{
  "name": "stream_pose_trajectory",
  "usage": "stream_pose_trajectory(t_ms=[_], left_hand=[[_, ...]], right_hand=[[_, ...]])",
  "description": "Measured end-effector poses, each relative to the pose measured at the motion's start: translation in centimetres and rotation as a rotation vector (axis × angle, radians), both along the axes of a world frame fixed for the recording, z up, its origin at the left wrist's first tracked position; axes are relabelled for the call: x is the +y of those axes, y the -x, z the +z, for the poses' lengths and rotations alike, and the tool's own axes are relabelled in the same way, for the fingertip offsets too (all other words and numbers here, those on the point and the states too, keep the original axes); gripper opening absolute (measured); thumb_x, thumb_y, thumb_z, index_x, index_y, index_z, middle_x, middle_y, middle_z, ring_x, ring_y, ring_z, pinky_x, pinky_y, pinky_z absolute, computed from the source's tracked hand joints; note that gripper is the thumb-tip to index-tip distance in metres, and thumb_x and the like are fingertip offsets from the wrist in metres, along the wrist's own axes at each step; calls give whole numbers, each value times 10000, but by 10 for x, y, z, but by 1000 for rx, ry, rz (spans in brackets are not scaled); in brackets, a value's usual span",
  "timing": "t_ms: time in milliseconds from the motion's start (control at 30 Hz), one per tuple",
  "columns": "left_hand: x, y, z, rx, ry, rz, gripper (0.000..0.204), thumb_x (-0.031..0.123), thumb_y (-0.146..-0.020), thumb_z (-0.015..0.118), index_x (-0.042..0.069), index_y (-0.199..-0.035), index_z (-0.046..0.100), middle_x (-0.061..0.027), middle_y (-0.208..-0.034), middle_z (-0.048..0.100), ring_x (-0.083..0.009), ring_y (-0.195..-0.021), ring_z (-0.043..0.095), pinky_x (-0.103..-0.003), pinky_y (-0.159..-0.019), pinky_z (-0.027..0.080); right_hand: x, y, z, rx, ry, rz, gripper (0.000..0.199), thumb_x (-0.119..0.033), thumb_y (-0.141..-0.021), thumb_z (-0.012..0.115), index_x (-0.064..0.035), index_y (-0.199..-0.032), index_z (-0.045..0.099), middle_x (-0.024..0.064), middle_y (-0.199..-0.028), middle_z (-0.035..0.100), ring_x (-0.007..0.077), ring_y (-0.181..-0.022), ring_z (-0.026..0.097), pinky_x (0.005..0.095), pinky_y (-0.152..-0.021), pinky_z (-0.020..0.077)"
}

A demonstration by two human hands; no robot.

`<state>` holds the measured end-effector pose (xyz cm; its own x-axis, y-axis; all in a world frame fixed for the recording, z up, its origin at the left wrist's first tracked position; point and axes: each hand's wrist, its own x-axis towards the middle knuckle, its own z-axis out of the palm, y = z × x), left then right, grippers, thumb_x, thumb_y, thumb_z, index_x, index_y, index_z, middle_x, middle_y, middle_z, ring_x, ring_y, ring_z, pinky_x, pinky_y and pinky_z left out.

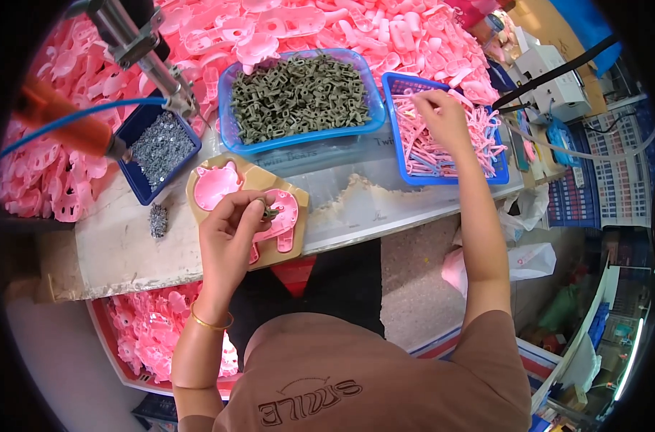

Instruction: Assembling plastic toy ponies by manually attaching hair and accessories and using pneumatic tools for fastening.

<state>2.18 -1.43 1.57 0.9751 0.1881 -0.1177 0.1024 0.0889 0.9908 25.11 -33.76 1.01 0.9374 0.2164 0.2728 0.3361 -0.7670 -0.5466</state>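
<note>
My left hand [230, 223] pinches a small dark green plastic part [270, 214] between thumb and fingers. It hovers over a tan holding block [266, 176] at the table's near edge. Seated in that block are a pink animal-head shell [216, 186] and a pink body shell [288, 209], the latter partly covered by my fingers. Out to the right, my right hand [442, 119] reaches over a blue basket [503, 173] of thin pink and pale blue plastic pieces [450, 155]. Its fingers are closed in a pinch; what lies between them is too small to make out.
A blue tub [230, 137] of dark green parts stands at the table's middle. Left of it, a dark blue tray [144, 194] holds small screws beneath an orange screwdriver [75, 119] on a metal arm. Pink shells [298, 21] heap along the back; more fill a bin [154, 331] below.
</note>
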Motion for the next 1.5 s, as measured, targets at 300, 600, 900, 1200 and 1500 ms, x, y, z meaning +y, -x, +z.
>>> stream_pose_trajectory(t_ms=[300, 600, 900, 1200, 1500], left_hand=[[2, -10, 3, 66, 43, 32, 208, 147, -990, 623, -51, -1045, 654, -94, -978, 719, -113, -845, 681, -244, -766, 578], [6, -5, -1, 122, 110, 31, 203, 180, -977, 651, -23, -986, 663, -67, -927, 703, -99, -816, 683, -226, -717, 579], [0, -2, -1, 76, 92, 112, 189, 158, -984, 637, -30, -984, 657, -66, -907, 700, -102, -806, 687, -225, -706, 579], [10, 5, 5, 134, 191, -19, 216, 179, -1007, 601, -33, -1032, 631, -62, -891, 683, -110, -820, 692, -227, -715, 586], [46, 18, 8, -46, -316, 278, 247, 197, -1019, 580, 0, -1144, 664, -39, -964, 720, -101, -854, 668, -237, -681, 520]], right_hand=[[79, 72, 42, 588, -499, 607, 188, -145, -1025, 535, -56, -1160, 630, 22, -958, 669, 108, -905, 634, 263, -779, 504], [141, 134, 30, 457, -367, 764, 155, -63, -956, 632, -10, -1098, 599, 83, -868, 658, 146, -782, 656, 291, -711, 508], [147, 149, 17, 84, -216, 664, 119, -42, -918, 680, -2, -995, 600, 79, -865, 678, 149, -784, 671, 275, -705, 537], [146, 145, 24, 252, -240, 823, 189, -63, -871, 719, -36, -1050, 665, 85, -773, 686, 179, -702, 687, 301, -651, 541], [178, 142, 18, -191, 19, 878, 203, -159, -814, 740, -80, -995, 693, 51, -856, 697, 244, -771, 679, 355, -657, 535]])
